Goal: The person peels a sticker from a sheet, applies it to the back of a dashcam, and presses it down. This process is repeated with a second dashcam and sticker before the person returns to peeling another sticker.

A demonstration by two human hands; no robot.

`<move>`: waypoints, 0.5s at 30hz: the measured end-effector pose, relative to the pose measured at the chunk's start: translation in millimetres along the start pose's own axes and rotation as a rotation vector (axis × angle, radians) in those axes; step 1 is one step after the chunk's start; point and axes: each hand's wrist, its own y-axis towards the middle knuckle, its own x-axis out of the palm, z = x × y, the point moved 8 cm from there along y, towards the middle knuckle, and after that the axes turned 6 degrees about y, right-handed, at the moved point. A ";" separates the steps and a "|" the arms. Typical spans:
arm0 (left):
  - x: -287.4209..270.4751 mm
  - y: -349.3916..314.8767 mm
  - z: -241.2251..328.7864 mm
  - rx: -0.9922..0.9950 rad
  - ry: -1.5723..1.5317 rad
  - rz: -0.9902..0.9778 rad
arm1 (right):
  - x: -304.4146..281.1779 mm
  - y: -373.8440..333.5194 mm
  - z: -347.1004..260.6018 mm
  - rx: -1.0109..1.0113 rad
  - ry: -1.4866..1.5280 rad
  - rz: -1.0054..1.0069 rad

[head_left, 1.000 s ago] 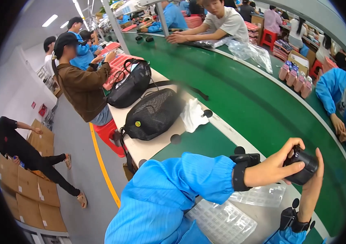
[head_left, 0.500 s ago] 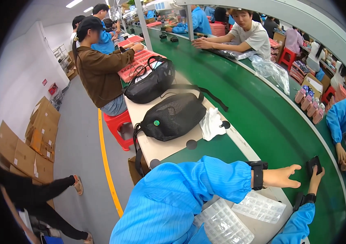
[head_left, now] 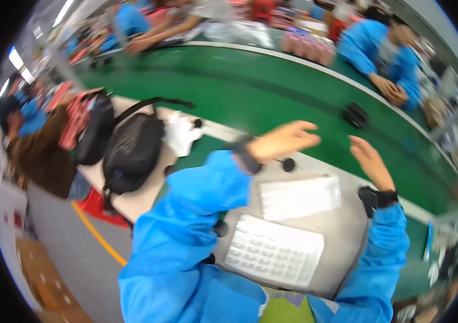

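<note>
My left hand (head_left: 287, 141) reaches over the near edge of the green belt (head_left: 250, 89) with fingers stretched out and nothing in them. To its right, my right hand (head_left: 371, 161) is also open and empty, its fingers pointing up the belt. A small black object (head_left: 355, 114) lies on the belt just beyond my right fingertips, apart from them; blur hides its exact kind. On the beige work surface (head_left: 342, 237) below my hands lie a sheet of printed labels (head_left: 274, 250) and a second white sheet (head_left: 300, 197).
A black mesh bag (head_left: 133, 151) and a crumpled white cloth (head_left: 182, 133) lie to the left, beside a second black bag (head_left: 95, 126). Across the belt a person in blue sleeves (head_left: 371, 51) rests clasped hands near pink packages (head_left: 307, 46). Round black discs (head_left: 288, 164) dot the near edge.
My right hand has let go of the black object, which stays on the belt, and has drawn back toward me. The view has swung to the right, and both hands are now apart.
</note>
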 end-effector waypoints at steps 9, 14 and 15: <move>58.2 -18.0 -38.0 -0.002 0.569 -0.193 | 47.3 -69.3 3.5 -0.291 -0.109 -0.048; 77.6 -23.8 -47.0 0.070 0.658 -0.220 | 59.2 -75.6 15.0 -0.308 -0.140 0.067; 74.3 -20.9 -50.5 0.060 0.686 -0.213 | 58.2 -73.1 14.7 -0.307 -0.108 0.070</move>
